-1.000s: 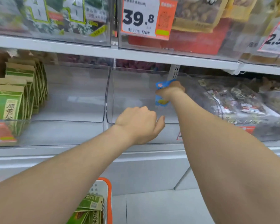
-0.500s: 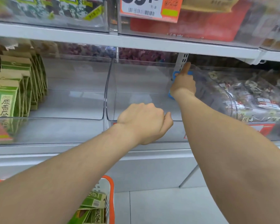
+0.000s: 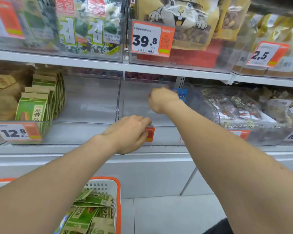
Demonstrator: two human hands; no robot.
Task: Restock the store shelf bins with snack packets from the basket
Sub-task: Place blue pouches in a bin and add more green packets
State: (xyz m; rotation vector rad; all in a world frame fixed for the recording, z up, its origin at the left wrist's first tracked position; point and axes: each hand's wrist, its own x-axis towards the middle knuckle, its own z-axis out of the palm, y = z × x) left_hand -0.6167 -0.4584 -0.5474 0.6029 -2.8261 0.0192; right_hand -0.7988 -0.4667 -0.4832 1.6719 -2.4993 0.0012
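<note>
Reaching into the middle bin (image 3: 137,107), the right hand (image 3: 162,99) has its fingers curled in. A blue packet (image 3: 181,95) stands just behind it, by the bin's right wall. I cannot tell if the hand pinches the packet or only touches it.

The left hand (image 3: 130,132) is at the front edge of the same bin, with bent fingers that cover part of an orange tag (image 3: 150,134). I cannot tell if it holds the edge.

The bin is clear, smooth plastic with a curved side. The left bin (image 3: 91,102) holds a row of green bags (image 3: 32,107), standing up, with a price tag (image 3: 15,132) in front. The right bin (image 3: 210,114) is piled with crinkly see-through snack bags (image 3: 240,107).

A white metal shelf (image 3: 91,64) hangs over the bins, close above the right hand. On it stand seaweed packs (image 3: 85,27) and a tan bag with a squirrel (image 3: 179,17).

Down low sits the basket (image 3: 118,191), white with holes and an orange rim. Flat green packets (image 3: 86,215) lie jumbled in it.
</note>
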